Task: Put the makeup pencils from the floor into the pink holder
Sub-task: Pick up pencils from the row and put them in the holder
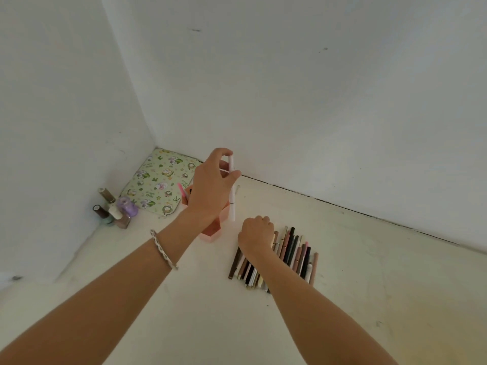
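My left hand (210, 188) holds a white makeup pencil (232, 191) upright, pinched between thumb and fingers, right over the pink holder (208, 234). The hand and forearm hide most of the holder; a pink pencil (181, 189) sticks out of it on the left. My right hand (257, 233) rests curled on the top left of a row of makeup pencils (292, 255) lying side by side on the white floor. Whether its fingers grip one of them is hidden.
A green patterned pouch (158, 180) lies in the corner where the two white walls meet. Several nail polish bottles (116, 209) stand against the left wall. Bare floor (382, 272) stretches to the right of the pencils.
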The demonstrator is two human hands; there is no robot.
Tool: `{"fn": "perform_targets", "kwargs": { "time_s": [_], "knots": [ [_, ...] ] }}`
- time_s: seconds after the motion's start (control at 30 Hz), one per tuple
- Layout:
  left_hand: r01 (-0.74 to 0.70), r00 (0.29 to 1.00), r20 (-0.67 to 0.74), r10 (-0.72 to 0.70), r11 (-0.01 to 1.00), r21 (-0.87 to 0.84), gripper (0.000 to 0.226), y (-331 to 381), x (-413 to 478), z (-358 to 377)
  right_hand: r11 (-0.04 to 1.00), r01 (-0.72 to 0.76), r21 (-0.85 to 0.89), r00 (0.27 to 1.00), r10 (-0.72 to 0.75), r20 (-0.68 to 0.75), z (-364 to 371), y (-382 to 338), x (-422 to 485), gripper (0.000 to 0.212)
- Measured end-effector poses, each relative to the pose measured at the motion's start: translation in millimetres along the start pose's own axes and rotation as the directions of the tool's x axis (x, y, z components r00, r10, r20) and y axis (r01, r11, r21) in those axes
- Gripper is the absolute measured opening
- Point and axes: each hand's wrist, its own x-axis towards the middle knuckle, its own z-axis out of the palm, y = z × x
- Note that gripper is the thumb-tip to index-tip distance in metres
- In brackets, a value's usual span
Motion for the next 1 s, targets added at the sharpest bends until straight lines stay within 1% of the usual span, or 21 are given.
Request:
{"fn": "perform_targets", "kwargs": {
  "time_s": [0.03,0.07,0.13,0.23,0.3,0.33,0.4,0.47,0.57,0.63,0.7,0.73,0.77,0.8,0.87,0.93,1.0],
  "knots": [
    [0.002,1.000,0.003,-0.002,1.000,-0.007,0.035,-1,-1,0,1.000,-0.011,0.024,1.000,0.010,0.009,1,-2,0,0.016],
    [0.002,1.000,0.005,-0.002,1.000,-0.019,0.035,-1,-1,-1,0.996,-0.029,0.083,0.999,0.028,0.017,1,-3,0,0.016],
    [-0.012,1.000,-0.006,0.012,0.999,-0.030,0.035,-1,-1,-2,0.957,-0.083,0.278,0.997,0.077,0.032,-6,-3,0,0.016],
    [-0.046,0.994,-0.099,0.044,0.999,-0.016,0.035,-1,6,-12,0.802,-0.129,0.583,0.988,0.153,0.009,-33,6,10,0.021],
    [-0.051,0.978,-0.207,0.038,0.997,-0.058,0.035,-2,16,-27,0.703,-0.093,0.705,0.977,0.202,-0.073,-60,14,18,0.019],
    [-0.054,0.963,-0.268,0.031,0.996,-0.077,0.035,-3,21,-35,0.665,-0.048,0.745,0.964,0.227,-0.141,-73,17,21,0.017],
    [-0.063,0.931,-0.364,0.022,0.993,-0.101,0.036,-11,26,-51,0.583,0.081,0.808,0.916,0.276,-0.292,-96,21,23,0.013],
    [-0.066,0.919,-0.394,0.026,0.994,-0.091,0.035,-22,22,-59,0.501,0.233,0.833,0.853,0.305,-0.422,-112,20,21,0.012],
    [-0.057,0.937,-0.346,0.050,0.998,-0.010,0.031,-43,10,-55,0.447,0.402,0.799,0.777,0.296,-0.556,-124,11,13,0.021],
    [-0.055,0.956,-0.284,0.072,0.996,0.067,0.024,-59,0,-50,0.425,0.468,0.775,0.747,0.279,-0.604,-126,3,7,0.018],
    [-0.055,0.974,-0.205,0.094,0.981,0.187,0.016,-73,-7,-46,0.412,0.516,0.751,0.724,0.259,-0.639,-126,-5,3,0.015],
    [-0.054,0.976,-0.192,0.107,0.964,0.260,0.013,-78,-9,-45,0.403,0.537,0.741,0.716,0.248,-0.653,-125,-9,1,0.014],
    [-0.048,0.970,-0.214,0.119,0.949,0.311,0.012,-80,-10,-47,0.388,0.556,0.734,0.710,0.236,-0.663,-125,-14,-1,0.014],
    [-0.040,0.957,-0.259,0.130,0.944,0.327,0.013,-81,-10,-50,0.376,0.572,0.729,0.707,0.225,-0.671,-124,-19,-2,0.014],
    [-0.036,0.934,-0.332,0.133,0.959,0.282,0.018,-75,-7,-59,0.384,0.586,0.714,0.707,0.188,-0.682,-122,-30,-3,0.014],
    [-0.043,0.932,-0.342,0.121,0.973,0.228,0.024,-66,-3,-67,0.443,0.577,0.686,0.720,0.121,-0.683,-115,-42,-2,0.015],
    [-0.054,0.939,-0.325,0.110,0.983,0.177,0.026,-57,-3,-71,0.524,0.535,0.663,0.760,0.045,-0.648,-105,-51,0,0.014]
  ]
}}
